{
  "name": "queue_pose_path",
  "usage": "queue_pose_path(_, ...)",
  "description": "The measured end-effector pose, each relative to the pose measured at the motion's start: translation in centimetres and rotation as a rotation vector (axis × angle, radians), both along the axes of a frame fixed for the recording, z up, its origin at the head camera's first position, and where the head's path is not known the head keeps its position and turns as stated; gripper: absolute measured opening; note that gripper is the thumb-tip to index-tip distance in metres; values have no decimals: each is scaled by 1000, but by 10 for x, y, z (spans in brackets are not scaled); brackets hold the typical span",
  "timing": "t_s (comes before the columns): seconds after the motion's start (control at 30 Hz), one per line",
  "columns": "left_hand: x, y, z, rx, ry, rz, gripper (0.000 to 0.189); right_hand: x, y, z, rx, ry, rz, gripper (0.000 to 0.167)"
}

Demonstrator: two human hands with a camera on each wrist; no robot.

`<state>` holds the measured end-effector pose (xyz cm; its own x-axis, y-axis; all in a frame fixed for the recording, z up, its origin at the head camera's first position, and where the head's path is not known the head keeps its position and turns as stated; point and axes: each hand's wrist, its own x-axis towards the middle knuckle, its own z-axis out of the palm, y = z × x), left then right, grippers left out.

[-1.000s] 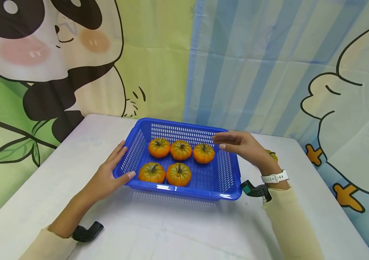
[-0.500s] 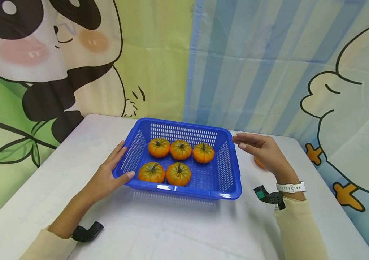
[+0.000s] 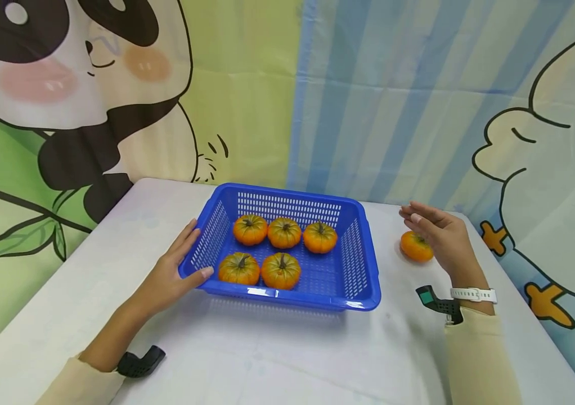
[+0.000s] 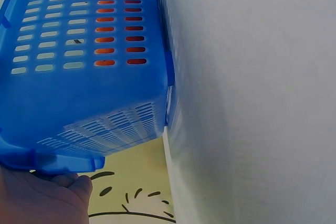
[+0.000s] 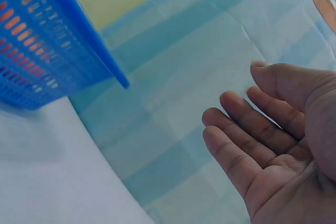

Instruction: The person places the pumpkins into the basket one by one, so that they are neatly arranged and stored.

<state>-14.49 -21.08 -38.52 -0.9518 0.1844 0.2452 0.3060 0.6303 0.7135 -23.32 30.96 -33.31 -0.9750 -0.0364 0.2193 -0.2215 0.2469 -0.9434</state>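
My left hand (image 3: 170,270) holds the left front corner of a blue plastic basket (image 3: 292,304), its thumb over the front rim. In the left wrist view some fingertips of that hand show beneath the rim. Several small orange-green pumpkins (image 3: 281,271) sit in the basket in two rows, three behind and two in front. My right hand (image 3: 444,236), fingers loosely bent and touching nothing visible, hovers right of the basket. Just behind and below it, another pumpkin (image 3: 416,247) rests on the table, partly covered by the hand. The right wrist view shows the palm with nothing in it.
The basket stands on a white-covered table (image 3: 277,360). A cartoon-printed curtain (image 3: 368,101) hangs along the table's back and sides. Bare basket floor (image 3: 318,275) shows at the front right, beside the front row.
My right hand has moved right, from above the basket's right side to beside the lone pumpkin, which now shows more. The left hand and basket stay in place.
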Motion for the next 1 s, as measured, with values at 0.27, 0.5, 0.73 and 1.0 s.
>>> queue_pose_path(0.27, -2, 0, -2, -10, 25, 5, 86, -5, 36, -13, -180, 53, -109, 52)
queue_pose_path(0.5, -1, 0, -3, -2, 21, 1, 86, 0, 69, -24, -250, 17, -172, 54)
queue_pose_path(0.73, 1, 1, 0, -13, 19, 6, 85, -1, 88, -35, -202, -184, -274, 71)
queue_pose_path(1.0, -1, 2, 0, -15, 14, 6, 86, -8, 98, -60, -399, -363, -212, 79)
